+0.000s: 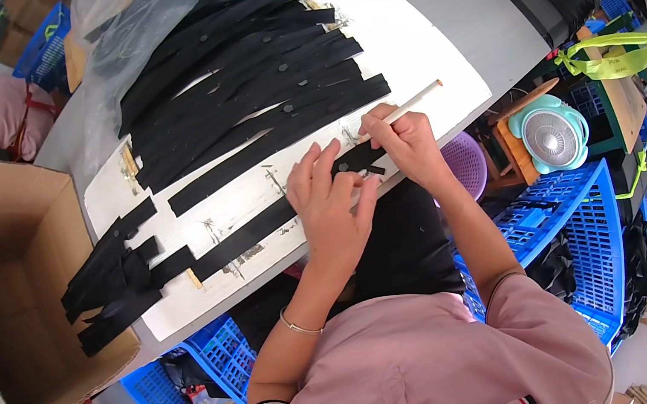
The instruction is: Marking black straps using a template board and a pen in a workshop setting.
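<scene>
A long black fabric strap runs along the near edge of the white board. My left hand rests over it, two fingers stretched across the strap and the thumb and forefinger closed together at its near edge. Beside them, on the strap, is a small dark round button. My right hand is closed around a slim white pencil-like stick, whose end points up and right. Its lower end is hidden by the fingers, which are next to the strap's right end.
Many black straps lie across the board, with clear plastic sheeting behind. More straps hang into an open cardboard box at left. Blue crates, a purple basket and a teal fan stand at right.
</scene>
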`<state>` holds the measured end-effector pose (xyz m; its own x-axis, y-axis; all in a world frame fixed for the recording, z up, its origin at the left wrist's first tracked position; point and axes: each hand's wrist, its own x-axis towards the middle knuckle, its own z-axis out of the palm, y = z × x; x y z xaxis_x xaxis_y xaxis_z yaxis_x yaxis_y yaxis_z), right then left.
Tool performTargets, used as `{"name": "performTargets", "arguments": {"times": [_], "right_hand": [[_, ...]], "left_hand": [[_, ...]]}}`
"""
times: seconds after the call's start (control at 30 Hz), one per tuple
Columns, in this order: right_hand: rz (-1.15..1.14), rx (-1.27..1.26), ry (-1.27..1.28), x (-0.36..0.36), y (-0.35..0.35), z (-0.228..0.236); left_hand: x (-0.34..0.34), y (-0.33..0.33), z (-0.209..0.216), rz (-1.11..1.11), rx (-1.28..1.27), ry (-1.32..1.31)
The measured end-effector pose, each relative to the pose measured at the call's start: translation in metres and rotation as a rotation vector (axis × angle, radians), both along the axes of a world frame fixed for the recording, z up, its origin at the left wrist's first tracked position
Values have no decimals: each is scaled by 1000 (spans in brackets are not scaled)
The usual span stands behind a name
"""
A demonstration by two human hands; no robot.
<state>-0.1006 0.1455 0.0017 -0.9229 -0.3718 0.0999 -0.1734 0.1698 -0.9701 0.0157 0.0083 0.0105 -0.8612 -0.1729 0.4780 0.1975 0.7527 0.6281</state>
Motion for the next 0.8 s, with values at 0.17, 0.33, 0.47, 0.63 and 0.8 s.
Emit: {"name": "performTargets", "arguments": {"times": [0.17, 0.33, 0.47, 0.63, 0.8], "right_hand": [[11, 41, 42, 1, 0, 1], [8, 74, -29, 5, -2, 13], [5, 72, 103, 2, 1, 3], [10, 76, 210, -1, 1, -9], [10, 91, 212, 0, 0, -10]], "left_hand": [[-12, -2, -7, 90, 49, 7], [-28, 6, -7, 118, 7, -75], [-29, 4, -5, 121, 52, -138], [-23, 1, -10, 101, 99, -114], [-25, 3, -12, 120, 45, -81]]}}
